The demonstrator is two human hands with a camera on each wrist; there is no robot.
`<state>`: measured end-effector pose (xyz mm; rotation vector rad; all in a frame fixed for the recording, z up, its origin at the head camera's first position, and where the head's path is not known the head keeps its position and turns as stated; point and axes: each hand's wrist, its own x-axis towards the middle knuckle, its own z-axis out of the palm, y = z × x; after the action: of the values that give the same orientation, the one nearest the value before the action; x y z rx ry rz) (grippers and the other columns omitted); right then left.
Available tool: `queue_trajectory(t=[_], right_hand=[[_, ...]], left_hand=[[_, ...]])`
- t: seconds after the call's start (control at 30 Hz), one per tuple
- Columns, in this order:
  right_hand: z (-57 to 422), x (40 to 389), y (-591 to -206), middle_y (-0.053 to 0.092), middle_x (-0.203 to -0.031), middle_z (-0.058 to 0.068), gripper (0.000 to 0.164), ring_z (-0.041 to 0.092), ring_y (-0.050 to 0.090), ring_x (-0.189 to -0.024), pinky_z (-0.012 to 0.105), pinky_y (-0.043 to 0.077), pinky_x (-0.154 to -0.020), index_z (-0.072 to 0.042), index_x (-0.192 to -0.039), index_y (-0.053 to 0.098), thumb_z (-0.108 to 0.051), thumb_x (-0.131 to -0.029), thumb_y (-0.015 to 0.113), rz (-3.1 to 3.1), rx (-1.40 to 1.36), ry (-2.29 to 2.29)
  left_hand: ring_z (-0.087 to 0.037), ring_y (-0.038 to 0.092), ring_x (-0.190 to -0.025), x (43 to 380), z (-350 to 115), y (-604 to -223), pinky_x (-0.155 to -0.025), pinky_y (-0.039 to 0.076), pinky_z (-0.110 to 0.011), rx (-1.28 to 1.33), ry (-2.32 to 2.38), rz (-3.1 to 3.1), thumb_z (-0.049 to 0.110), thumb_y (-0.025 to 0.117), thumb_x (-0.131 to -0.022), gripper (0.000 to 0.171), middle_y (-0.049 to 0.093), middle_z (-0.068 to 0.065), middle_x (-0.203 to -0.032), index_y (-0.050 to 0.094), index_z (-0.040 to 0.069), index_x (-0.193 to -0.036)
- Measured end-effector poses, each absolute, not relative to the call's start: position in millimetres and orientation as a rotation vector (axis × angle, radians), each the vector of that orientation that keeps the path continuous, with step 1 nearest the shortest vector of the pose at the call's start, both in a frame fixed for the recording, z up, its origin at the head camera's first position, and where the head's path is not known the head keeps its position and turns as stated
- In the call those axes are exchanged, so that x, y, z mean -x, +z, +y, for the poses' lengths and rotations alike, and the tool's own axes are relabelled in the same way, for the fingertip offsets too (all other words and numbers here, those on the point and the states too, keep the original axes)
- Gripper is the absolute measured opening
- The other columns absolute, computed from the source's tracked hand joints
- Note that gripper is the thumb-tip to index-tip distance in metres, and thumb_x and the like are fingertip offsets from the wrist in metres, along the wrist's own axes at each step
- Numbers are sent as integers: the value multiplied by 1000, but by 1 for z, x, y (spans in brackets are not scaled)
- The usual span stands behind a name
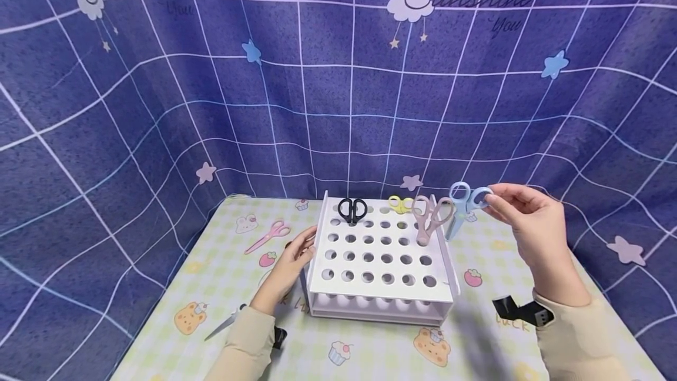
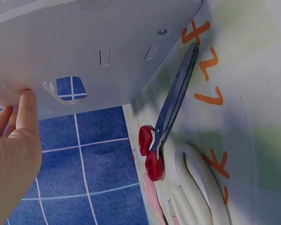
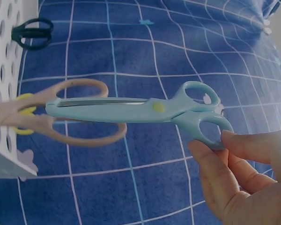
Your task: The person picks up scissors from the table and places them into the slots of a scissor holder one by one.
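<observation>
Light blue scissors (image 1: pixel 461 207) hang point-down from my right hand (image 1: pixel 534 225), whose thumb and fingers pinch one handle loop beside the rack's right side. In the right wrist view the blue scissors (image 3: pixel 131 108) are closed, with a yellow dot at the pivot. My left hand (image 1: pixel 290 263) rests on the left side panel of the white rack (image 1: pixel 378 291); in the left wrist view its fingers touch that panel near a square cutout. Standing in the rack's holes are black scissors (image 1: pixel 352 210), yellow scissors (image 1: pixel 400 204) and dusty-pink scissors (image 1: pixel 429 216).
Pink scissors (image 1: pixel 270 235) lie on the patterned tablecloth (image 1: pixel 211 269) left of the rack. Red-handled scissors (image 2: pixel 171 108) and white-handled scissors (image 2: pixel 196 187) lie beside the rack's left panel. Another pair's blade (image 1: pixel 224 323) shows by the left sleeve. A blue grid curtain (image 1: pixel 344 87) hangs behind.
</observation>
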<state>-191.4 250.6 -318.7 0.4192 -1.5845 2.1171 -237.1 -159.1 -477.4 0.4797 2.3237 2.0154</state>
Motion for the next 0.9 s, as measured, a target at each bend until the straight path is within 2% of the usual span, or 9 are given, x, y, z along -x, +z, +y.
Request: queue_trajectory(t=[0.17, 0.43, 0.67, 0.9], right_hand=[[241, 194, -320, 74, -80, 4, 16, 9, 71, -72, 25, 60, -69, 5, -91, 72, 16, -81, 66, -1589, -400, 2119], [225, 195, -318, 73, -78, 2, 14, 9, 71, -68, 25, 61, -67, 2, -89, 73, 12, -81, 69, -1661, -330, 2078], [209, 198, -317, 73, -79, 2, 12, 8, 70, -71, 25, 61, -70, 3, -90, 72, 9, -80, 71, -1672, -358, 2074], [198, 203, -320, 73, -80, -3, 11, 3, 69, -75, 21, 59, -72, 1, -88, 72, 8, -81, 71, -1774, -297, 1975]], left_hand=[[-31, 39, -139, 237, -158, -478, -112, 38, -28, -474, 2034, 2311, 8, 47, -100, 52, 42, -18, -150, 33, 11, -151], [-30, 38, -140, 236, -160, -476, -116, 33, -36, -486, 2006, 2338, 11, 48, -101, 53, 40, -17, -151, 32, 10, -151], [-31, 40, -139, 237, -161, -476, -116, 33, -41, -469, 1994, 2377, 11, 48, -101, 52, 42, -16, -150, 34, 11, -151], [-31, 39, -139, 236, -159, -476, -117, 30, -44, -470, 1988, 2369, 12, 48, -101, 52, 41, -16, -151, 33, 11, -151]])
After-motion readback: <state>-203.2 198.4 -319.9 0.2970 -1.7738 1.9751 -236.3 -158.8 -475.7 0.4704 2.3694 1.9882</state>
